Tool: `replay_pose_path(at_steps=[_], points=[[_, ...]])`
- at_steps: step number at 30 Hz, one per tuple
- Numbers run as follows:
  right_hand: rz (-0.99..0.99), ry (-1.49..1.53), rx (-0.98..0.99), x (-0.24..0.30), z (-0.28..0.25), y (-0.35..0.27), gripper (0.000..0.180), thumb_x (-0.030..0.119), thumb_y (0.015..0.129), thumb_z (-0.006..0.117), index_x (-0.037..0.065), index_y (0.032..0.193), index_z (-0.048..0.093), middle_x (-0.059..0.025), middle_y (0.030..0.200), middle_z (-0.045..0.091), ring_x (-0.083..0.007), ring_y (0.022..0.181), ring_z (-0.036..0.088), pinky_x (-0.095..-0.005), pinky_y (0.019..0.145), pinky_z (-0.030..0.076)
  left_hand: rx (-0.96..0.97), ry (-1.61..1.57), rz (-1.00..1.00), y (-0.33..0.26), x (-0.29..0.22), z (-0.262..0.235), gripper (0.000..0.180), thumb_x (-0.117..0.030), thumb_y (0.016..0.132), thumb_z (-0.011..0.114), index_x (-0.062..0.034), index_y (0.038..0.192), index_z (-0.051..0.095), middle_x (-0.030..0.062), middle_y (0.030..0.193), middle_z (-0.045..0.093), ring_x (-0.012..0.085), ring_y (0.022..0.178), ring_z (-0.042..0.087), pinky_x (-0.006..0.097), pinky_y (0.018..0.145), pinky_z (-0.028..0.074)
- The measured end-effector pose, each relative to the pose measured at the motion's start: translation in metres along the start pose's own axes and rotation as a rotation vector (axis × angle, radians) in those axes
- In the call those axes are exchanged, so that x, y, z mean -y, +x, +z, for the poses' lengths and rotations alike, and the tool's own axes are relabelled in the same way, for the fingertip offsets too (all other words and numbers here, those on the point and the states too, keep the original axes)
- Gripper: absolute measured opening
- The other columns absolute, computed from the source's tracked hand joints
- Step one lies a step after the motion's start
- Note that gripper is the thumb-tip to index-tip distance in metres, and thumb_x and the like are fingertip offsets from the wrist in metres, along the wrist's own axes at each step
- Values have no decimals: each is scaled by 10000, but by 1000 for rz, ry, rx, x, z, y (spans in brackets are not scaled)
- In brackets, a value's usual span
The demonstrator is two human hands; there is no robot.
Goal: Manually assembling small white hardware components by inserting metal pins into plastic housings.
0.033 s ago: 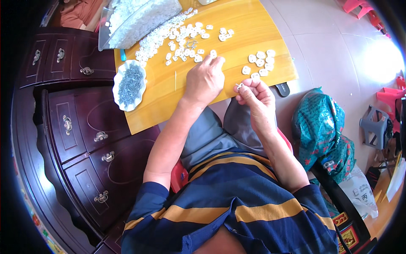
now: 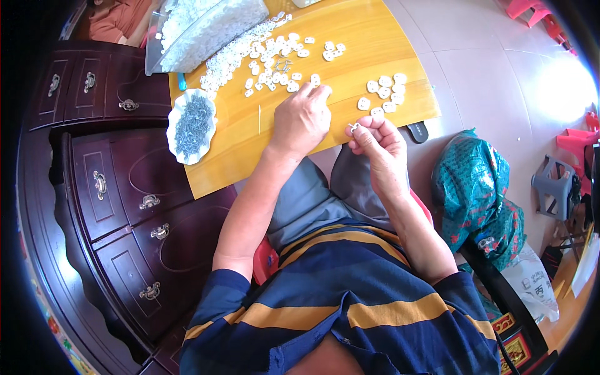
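Note:
My right hand [image 2: 379, 140] is raised at the table's near edge, pinching a small white plastic piece [image 2: 354, 127] between thumb and fingers. Over the wooden tabletop [image 2: 244, 150], my left hand [image 2: 300, 122] is curled with its knuckles up. Its fingertips point down close to a loose white two-holed plastic piece [image 2: 315, 79]; what they hold, if anything, is hidden. Farther off lies a loose spread of similar white pieces [image 2: 275, 47], with a few small metal bits [image 2: 283, 65] among them. To the right sits a separate group of white two-holed pieces [image 2: 384, 91].
A scalloped white dish [image 2: 172, 150] of small grey metal pins [image 2: 194, 125] stands at the table's left edge. Behind it is a clear bin [image 2: 212, 34] heaped with white pieces. Dark drawers [image 2: 119, 181] flank the left; a green bag [image 2: 469, 178] rests at right. Another person's sleeve [image 2: 119, 22] shows far left.

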State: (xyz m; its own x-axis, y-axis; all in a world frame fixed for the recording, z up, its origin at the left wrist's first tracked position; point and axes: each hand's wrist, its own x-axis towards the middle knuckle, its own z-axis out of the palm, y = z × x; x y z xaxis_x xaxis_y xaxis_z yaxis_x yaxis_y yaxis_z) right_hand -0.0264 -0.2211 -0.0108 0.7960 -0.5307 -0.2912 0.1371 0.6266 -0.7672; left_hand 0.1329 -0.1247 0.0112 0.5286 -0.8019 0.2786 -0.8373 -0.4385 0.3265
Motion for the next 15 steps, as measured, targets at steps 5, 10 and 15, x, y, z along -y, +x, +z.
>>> replay_pose_path(at_steps=[5, 10, 15], points=[[7, -9, 5, 0, 2, -1, 148, 90, 1003, 657, 32, 1135, 627, -92, 1001, 744, -95, 820, 663, -228, 770, 529, 41, -683, -293, -17, -4, -13, 145, -6, 927, 633, -16, 1063, 680, 50, 805, 673, 103, 687, 639, 268, 619, 516], [24, -48, 32, -1, 4, -3, 140, 91, 1004, 655, 28, 1127, 631, -84, 996, 743, -90, 816, 657, -224, 773, 527, 72, -1107, -481, -37, -7, -24, 147, -10, 970, 624, -27, 1095, 700, -44, 847, 644, 13, 713, 575, 189, 649, 478], [27, -63, 101, -6, 7, -6, 132, 79, 998, 669, 29, 1114, 631, -40, 981, 724, -69, 832, 658, -204, 768, 541, 158, -1218, -526, -49, -11, -29, 162, -16, 984, 618, -24, 1121, 704, -39, 920, 654, 10, 775, 588, 183, 689, 490]])
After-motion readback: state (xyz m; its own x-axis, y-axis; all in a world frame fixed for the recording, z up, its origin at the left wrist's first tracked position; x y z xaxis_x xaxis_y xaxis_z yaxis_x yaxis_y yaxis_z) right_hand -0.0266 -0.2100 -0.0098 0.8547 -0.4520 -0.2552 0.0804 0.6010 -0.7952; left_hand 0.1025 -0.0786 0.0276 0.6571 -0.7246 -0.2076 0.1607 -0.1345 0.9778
